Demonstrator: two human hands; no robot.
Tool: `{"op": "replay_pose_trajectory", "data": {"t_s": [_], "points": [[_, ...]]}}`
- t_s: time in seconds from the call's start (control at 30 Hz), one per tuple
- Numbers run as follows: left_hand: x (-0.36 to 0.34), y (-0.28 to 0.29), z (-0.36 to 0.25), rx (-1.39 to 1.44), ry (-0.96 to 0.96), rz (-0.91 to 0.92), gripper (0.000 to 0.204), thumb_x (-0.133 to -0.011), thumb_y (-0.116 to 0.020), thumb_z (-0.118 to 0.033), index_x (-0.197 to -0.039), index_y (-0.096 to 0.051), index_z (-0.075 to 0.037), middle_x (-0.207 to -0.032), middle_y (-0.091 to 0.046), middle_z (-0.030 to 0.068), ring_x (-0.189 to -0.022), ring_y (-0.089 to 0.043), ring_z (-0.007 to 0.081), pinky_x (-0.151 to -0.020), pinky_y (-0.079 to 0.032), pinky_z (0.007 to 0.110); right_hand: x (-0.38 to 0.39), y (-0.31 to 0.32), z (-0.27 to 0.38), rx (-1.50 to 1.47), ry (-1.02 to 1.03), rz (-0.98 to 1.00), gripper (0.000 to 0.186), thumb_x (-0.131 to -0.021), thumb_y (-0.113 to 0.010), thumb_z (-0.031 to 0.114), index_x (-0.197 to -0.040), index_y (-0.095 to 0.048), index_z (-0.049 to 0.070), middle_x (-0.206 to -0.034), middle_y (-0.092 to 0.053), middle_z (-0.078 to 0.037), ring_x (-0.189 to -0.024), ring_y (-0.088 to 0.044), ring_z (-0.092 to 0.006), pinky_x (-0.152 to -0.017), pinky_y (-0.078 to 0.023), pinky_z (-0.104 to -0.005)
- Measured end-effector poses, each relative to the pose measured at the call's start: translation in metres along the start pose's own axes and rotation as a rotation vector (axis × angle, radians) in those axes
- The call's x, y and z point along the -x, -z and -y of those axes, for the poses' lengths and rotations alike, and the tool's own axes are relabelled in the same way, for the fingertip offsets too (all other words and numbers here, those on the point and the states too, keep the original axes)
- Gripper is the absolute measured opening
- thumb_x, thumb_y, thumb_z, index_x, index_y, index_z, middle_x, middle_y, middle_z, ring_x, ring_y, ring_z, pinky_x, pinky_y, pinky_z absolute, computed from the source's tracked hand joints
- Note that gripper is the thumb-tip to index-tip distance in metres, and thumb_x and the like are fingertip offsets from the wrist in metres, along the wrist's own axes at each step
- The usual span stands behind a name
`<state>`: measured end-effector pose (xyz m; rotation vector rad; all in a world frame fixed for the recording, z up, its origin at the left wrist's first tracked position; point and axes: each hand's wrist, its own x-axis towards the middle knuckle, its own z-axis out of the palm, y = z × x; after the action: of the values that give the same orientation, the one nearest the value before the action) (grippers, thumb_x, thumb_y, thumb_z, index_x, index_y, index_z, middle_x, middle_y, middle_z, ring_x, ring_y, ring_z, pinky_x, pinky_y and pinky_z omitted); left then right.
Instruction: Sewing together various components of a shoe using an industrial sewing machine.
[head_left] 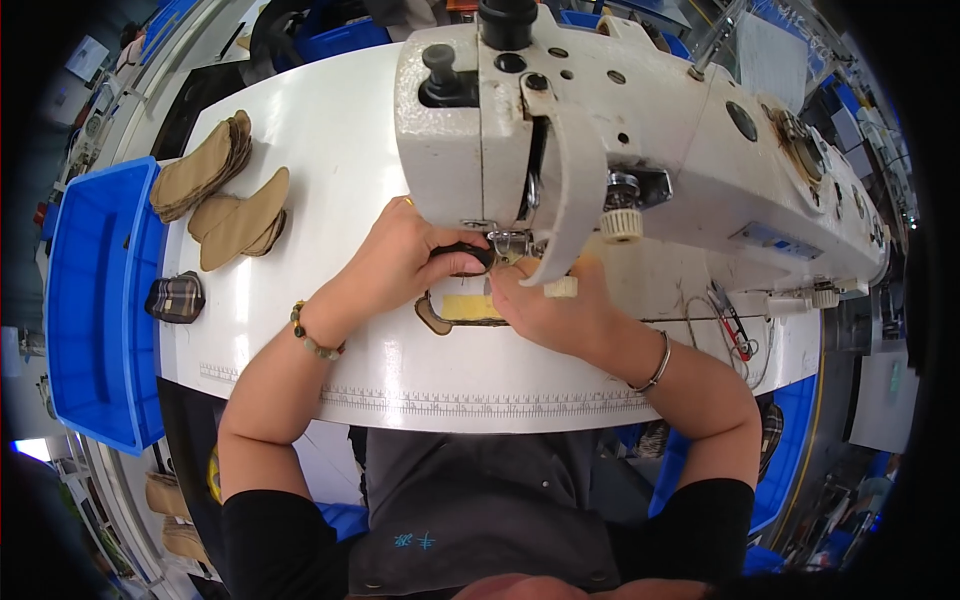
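Note:
My left hand pinches a dark fabric piece between thumb and fingers, at the needle area of a white sewing machine. Close by on the right, my right hand has its fingers bent in at the same spot. The machine's curved white arm partly covers those fingertips, and what they grip cannot be made out. Just below the hands, a brown sole-shaped edge shows beside a yellow strip on the machine bed.
Stacks of brown sole-shaped pieces lie at the table's far left. Nearer is a plaid fabric piece, beside a blue bin. Red-handled scissors lie right of my hand. A printed ruler runs along the front edge.

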<state>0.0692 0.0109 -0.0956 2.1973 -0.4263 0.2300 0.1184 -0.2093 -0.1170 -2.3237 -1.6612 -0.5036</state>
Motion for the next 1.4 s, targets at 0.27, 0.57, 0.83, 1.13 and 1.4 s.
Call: {"op": "replay_pose_trajectory", "data": {"t_s": [0.27, 0.57, 0.83, 1.13, 1.4], "points": [[0.000, -0.004, 0.003, 0.062, 0.084, -0.029, 0.022, -0.077, -0.079, -0.019, -0.091, -0.076, -0.001, -0.083, -0.072, 0.0148, -0.075, -0.069, 0.0305, -0.071, -0.053, 0.034, -0.011, -0.013, -0.004, -0.242, -0.111, -0.288, 0.006, -0.081, -0.070, 0.015, -0.080, -0.068, 0.009, -0.066, -0.066, -0.006, -0.058, -0.066, -0.0270, -0.050, -0.051, -0.0386], [0.024, 0.029, -0.046, -0.734, 0.139, -0.190, 0.033, -0.074, -0.081, -0.042, -0.072, -0.075, -0.009, -0.066, -0.065, 0.0030, -0.066, -0.063, 0.0212, -0.057, -0.048, 0.032, -0.009, -0.005, -0.002, -0.257, -0.086, -0.233, 0.003, -0.082, -0.065, 0.009, -0.082, -0.067, 0.007, -0.069, -0.067, -0.008, -0.059, -0.066, -0.0270, -0.051, -0.051, -0.0369], [0.013, 0.004, -0.034, -0.521, -0.100, -0.160, 0.019, -0.077, -0.079, -0.026, -0.079, -0.070, -0.009, -0.081, -0.066, 0.0055, -0.078, -0.063, 0.0223, -0.072, -0.051, 0.034, -0.011, -0.006, -0.003, -0.110, 0.017, -0.220, 0.007, -0.074, -0.066, 0.008, -0.074, -0.059, 0.009, -0.060, -0.055, -0.002, -0.053, -0.062, -0.0212, -0.046, -0.047, -0.0340], [0.024, -0.005, -0.043, -0.788, -0.174, -0.209, 0.015, -0.074, -0.077, -0.018, -0.085, -0.069, -0.012, -0.077, -0.062, -0.0008, -0.057, -0.057, 0.0156, -0.061, -0.041, 0.030, -0.010, -0.008, 0.003, -0.381, -0.158, -0.275, 0.001, -0.080, -0.063, 0.008, -0.081, -0.063, 0.009, -0.067, -0.063, -0.003, -0.059, -0.065, -0.0237, -0.050, -0.050, -0.0369], [0.022, -0.013, -0.041, -0.820, -0.053, -0.024, 0.029, -0.075, -0.075, -0.016, -0.103, -0.073, -0.013, -0.080, -0.062, -0.0015, -0.067, -0.061, 0.0131, -0.075, -0.042, 0.032, -0.005, -0.005, 0.000, -0.033, -0.001, -0.118, 0.004, -0.081, -0.062, 0.011, -0.083, -0.064, 0.008, -0.063, -0.062, -0.005, -0.056, -0.064, -0.0245, -0.048, -0.050, -0.0381]]}}
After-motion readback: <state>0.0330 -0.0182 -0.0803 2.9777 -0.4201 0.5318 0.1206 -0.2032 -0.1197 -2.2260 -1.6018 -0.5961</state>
